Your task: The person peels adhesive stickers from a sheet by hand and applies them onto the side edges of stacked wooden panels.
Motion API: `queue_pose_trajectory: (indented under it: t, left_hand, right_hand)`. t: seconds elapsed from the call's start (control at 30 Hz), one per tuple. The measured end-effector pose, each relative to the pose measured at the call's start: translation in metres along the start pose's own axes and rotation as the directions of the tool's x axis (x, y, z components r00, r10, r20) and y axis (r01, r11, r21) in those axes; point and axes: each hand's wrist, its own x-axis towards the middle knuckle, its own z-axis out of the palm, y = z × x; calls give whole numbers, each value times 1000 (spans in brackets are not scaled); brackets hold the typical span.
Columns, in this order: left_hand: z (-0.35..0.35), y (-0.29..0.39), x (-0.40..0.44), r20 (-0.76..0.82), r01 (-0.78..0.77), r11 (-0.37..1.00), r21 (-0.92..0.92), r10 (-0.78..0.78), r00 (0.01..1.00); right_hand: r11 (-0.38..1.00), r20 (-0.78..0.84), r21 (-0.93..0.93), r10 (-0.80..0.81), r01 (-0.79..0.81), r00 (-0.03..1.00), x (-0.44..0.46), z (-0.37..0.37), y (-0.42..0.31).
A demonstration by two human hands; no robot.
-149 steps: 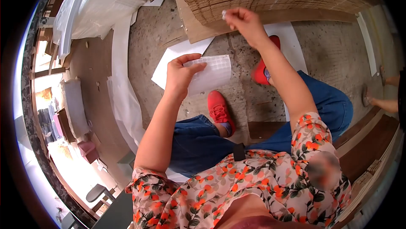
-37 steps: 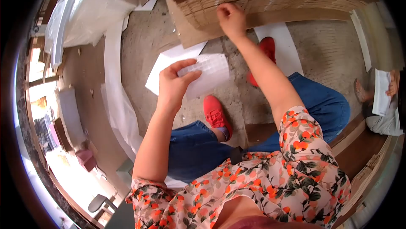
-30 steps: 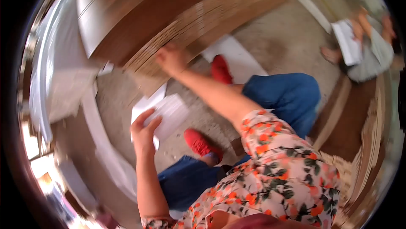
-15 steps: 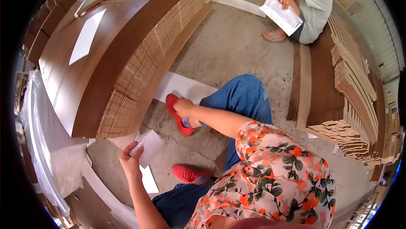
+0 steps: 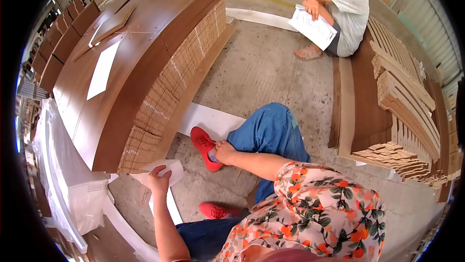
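Observation:
A thin sheet of white paper (image 5: 170, 171) is pinched in my left hand (image 5: 159, 180), beside the lower corner of the tall brown panel stack. Another white sheet (image 5: 169, 208) lies on the floor under my left forearm. My right hand (image 5: 224, 152) is closed around my ankle, against the sock and the edge of the red shoe (image 5: 201, 141). My other red shoe (image 5: 215, 210) shows below it, near my bent blue-jeaned leg.
Brown panels (image 5: 145, 44) form a big stack on the left, with a printed sheet (image 5: 104, 70) and loose boards on top. Plastic-wrapped goods (image 5: 68, 165) stand at lower left. More stacked panels (image 5: 361, 102) line the right, where a seated person (image 5: 351, 20) holds papers (image 5: 312, 27).
My view has shifted slightly. My right hand has slid from the top of the shoe to the ankle. The paper in my left hand has tilted flatter, closer to the stack.

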Motion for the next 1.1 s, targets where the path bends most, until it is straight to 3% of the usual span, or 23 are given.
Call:
queue_pose_trajectory:
  t: [0.43,1.1]
  left_hand:
    - [6,-21,2,-43,9,999,44,-7,999]
    - [-1,-17,-8,-75,53,993,-104,-61,995]
  right_hand:
    - [1000,-25,27,16,-15,1000,-4,-4,-1]
    - [999,-27,-31,17,-18,999,2,7,-6]
